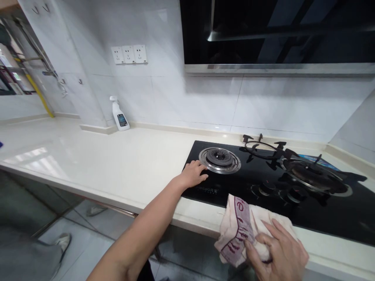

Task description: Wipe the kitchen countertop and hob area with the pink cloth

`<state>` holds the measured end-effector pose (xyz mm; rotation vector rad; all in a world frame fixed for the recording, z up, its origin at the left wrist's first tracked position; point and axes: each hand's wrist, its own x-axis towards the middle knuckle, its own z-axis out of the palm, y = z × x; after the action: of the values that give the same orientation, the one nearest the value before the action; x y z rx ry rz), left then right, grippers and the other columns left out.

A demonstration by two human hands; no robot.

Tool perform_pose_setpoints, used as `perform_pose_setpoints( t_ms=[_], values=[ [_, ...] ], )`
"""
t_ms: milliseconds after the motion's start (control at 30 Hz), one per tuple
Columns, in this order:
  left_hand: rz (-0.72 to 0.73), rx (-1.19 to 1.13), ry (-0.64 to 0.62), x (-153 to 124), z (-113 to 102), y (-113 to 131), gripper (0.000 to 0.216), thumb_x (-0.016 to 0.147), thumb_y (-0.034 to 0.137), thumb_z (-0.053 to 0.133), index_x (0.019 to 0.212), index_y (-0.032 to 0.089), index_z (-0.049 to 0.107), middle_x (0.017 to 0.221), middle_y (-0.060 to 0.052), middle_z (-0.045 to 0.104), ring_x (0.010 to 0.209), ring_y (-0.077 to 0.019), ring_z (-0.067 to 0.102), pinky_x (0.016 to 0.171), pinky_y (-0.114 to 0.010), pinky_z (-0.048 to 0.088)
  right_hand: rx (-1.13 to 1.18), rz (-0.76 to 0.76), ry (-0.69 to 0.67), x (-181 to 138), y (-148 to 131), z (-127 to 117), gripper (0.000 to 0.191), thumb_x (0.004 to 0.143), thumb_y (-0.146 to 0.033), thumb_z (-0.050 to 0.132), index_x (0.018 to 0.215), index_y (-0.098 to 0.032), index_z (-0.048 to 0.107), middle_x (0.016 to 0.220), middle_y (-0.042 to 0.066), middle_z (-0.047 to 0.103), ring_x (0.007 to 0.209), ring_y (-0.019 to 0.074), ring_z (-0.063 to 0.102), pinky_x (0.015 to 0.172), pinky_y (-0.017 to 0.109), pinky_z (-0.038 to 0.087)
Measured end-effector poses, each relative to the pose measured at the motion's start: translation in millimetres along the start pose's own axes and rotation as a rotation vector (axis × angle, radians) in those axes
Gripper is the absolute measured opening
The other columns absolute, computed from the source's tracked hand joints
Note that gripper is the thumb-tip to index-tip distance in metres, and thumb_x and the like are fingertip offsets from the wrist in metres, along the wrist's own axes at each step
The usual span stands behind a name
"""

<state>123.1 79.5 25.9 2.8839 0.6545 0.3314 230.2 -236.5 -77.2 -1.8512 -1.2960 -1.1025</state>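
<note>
My left hand (pixel 193 174) rests on the left end of the black glass gas stove (pixel 222 191), its fingers stretched beside the bare left burner (pixel 219 158). Nothing shows in that hand. A pale pink towel (pixel 234 234) with a purple lettered band is gripped by my right hand (pixel 281 249), over the front edge of the counter. Behind the towel are the stove's two control knobs (pixel 267 188). A black pan support (pixel 260 150) has been lifted off and lies toward the back middle of the stove. The right burner (pixel 318 173) has its own support around it.
A white spray bottle (pixel 120 119) stands on the cream counter (pixel 140 156) against the wall. Over the stove hangs a black range hood (pixel 278 39). Wall sockets (pixel 129 54) sit above the bottle. Another person's shoe (pixel 63 242) is on the floor at lower left.
</note>
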Motion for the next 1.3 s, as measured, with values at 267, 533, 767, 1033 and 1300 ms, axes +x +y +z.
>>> perform_pose_setpoints(
  t_ms=[267, 533, 767, 1033, 1300],
  values=[
    [-0.005, 0.001, -0.004, 1, 0, 0, 0.035, 0.097, 0.039, 0.058, 0.129, 0.026, 0.064, 0.131, -0.009, 0.059, 0.123, -0.0293, 0.052, 0.108, -0.046, 0.043, 0.012, 0.009, 0.000, 0, -1, 1, 0.026, 0.090, -0.051, 0.062, 0.089, -0.025, 0.061, 0.111, 0.012, 0.069, 0.119, 0.0363, 0.059, 0.102, 0.057, 0.035],
    [0.006, -0.005, -0.004, 1, 0, -1, 0.034, 0.098, 0.042, 0.057, 0.128, 0.028, 0.064, 0.131, -0.008, 0.059, 0.124, -0.0288, 0.052, 0.108, -0.045, 0.042, 0.021, -0.006, 0.017, 1, 0, 0, 0.025, 0.089, -0.051, 0.062, 0.089, -0.026, 0.060, 0.111, 0.011, 0.068, 0.119, 0.0356, 0.059, 0.097, 0.053, 0.038],
    [-0.001, -0.005, -0.012, 1, 0, 0, 0.037, 0.097, 0.040, 0.057, 0.129, 0.023, 0.064, 0.132, -0.010, 0.059, 0.124, -0.0302, 0.052, 0.108, -0.047, 0.042, 0.003, 0.009, 0.001, 9, -6, -1, 0.026, 0.092, -0.052, 0.058, 0.087, -0.026, 0.059, 0.108, 0.011, 0.069, 0.116, 0.0356, 0.060, 0.094, 0.052, 0.037],
    [-0.015, -0.017, -0.001, 4, 2, -1, 0.035, 0.096, 0.041, 0.059, 0.127, 0.026, 0.066, 0.131, -0.009, 0.059, 0.124, -0.0300, 0.052, 0.109, -0.047, 0.042, -0.025, 0.008, -0.245, 53, -13, -3, 0.032, 0.102, -0.047, 0.043, 0.085, -0.025, 0.060, 0.109, 0.008, 0.068, 0.105, 0.0270, 0.056, 0.091, 0.048, 0.032],
    [-0.033, -0.021, 0.025, 5, 3, -3, 0.035, 0.094, 0.042, 0.064, 0.125, 0.025, 0.068, 0.130, -0.009, 0.059, 0.125, -0.0303, 0.053, 0.108, -0.047, 0.043, 0.125, -0.145, -0.365, 98, -79, 32, 0.012, 0.098, -0.026, 0.055, 0.087, -0.023, 0.059, 0.095, 0.004, 0.064, 0.091, 0.0227, 0.050, 0.089, 0.043, 0.029]
  ],
)
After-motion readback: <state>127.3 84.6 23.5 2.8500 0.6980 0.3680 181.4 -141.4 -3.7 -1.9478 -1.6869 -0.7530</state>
